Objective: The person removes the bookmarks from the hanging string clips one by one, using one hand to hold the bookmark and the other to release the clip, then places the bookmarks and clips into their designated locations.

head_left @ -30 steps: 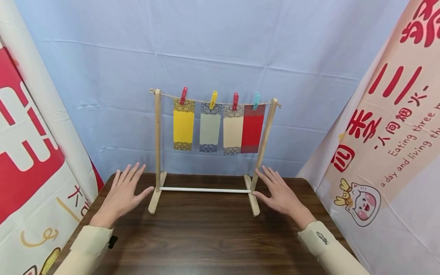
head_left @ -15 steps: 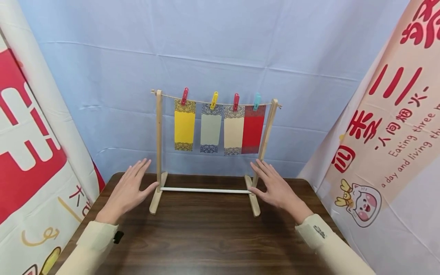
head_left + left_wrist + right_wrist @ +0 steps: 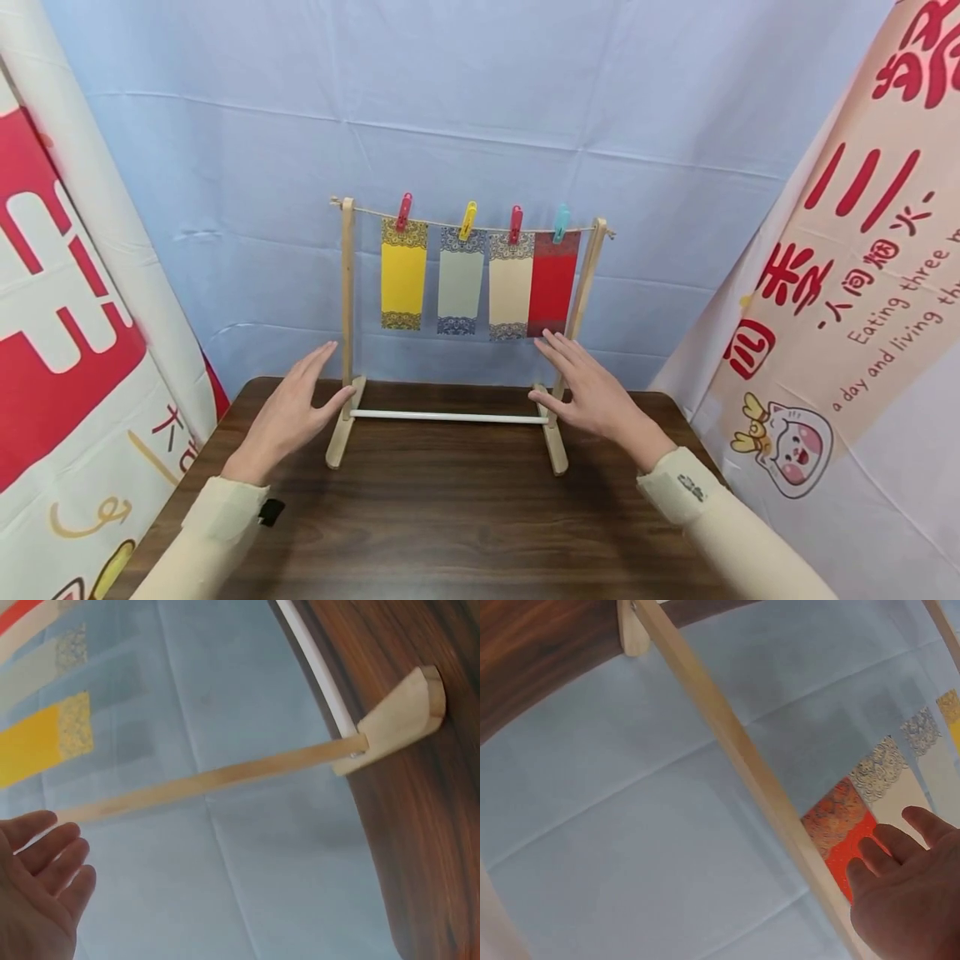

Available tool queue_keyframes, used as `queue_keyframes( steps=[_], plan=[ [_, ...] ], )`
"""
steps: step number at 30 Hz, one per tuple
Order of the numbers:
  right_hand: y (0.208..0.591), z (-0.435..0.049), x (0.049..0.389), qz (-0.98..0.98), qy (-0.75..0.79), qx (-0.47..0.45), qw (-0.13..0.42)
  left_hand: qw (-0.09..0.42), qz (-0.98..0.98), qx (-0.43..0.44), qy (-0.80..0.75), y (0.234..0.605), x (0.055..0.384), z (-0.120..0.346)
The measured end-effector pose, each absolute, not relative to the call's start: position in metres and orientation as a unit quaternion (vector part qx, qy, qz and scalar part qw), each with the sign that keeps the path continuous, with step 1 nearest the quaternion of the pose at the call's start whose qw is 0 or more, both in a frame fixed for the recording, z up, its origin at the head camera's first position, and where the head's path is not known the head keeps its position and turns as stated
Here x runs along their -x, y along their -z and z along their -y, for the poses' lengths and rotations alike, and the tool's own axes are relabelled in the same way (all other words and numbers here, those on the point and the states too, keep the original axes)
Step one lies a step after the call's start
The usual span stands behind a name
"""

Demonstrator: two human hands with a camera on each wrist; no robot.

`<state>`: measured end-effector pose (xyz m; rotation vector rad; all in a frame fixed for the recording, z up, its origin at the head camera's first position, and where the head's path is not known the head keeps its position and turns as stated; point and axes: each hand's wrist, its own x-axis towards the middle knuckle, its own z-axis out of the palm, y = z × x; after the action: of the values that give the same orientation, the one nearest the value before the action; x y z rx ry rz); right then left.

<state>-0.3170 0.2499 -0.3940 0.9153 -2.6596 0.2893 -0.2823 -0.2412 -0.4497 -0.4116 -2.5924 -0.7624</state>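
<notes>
A small wooden rack (image 3: 347, 292) with a white crossbar (image 3: 450, 416) stands on the table. From its string hang a yellow card (image 3: 403, 275), a grey-green card (image 3: 460, 283), a cream card (image 3: 511, 287) and a red card (image 3: 553, 283). Red, yellow and blue clothespins (image 3: 562, 223) grip them at the top. My left hand (image 3: 288, 417) is by the left post, fingers extended, holding nothing. Over the lower right post reaches my right hand (image 3: 592, 392), its fingers also extended and its fingertips near the red card's bottom edge. Whether either hand touches the rack, I cannot tell.
The dark wooden table (image 3: 465, 517) ends at a light blue cloth (image 3: 465, 100) behind the rack. Printed fabric hangs at the left (image 3: 67, 333) and at the right (image 3: 862, 292).
Both hands have moved inward toward the rack's posts, the right one also up toward the red card. The rack and cards look nearly unchanged.
</notes>
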Motion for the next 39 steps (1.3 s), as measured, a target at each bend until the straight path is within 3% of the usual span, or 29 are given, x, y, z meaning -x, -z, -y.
queue_keyframes(
  steps=[18,39],
  plan=[
    [0.351,-0.223,0.323,0.89,-0.103,-0.385,0.221,0.223,0.89,0.144,0.37,0.441,0.288,0.217],
    [0.299,-0.187,0.329,0.856,-0.091,-0.438,0.258,0.2,0.866,0.137,0.437,0.434,0.307,0.198]
  ],
)
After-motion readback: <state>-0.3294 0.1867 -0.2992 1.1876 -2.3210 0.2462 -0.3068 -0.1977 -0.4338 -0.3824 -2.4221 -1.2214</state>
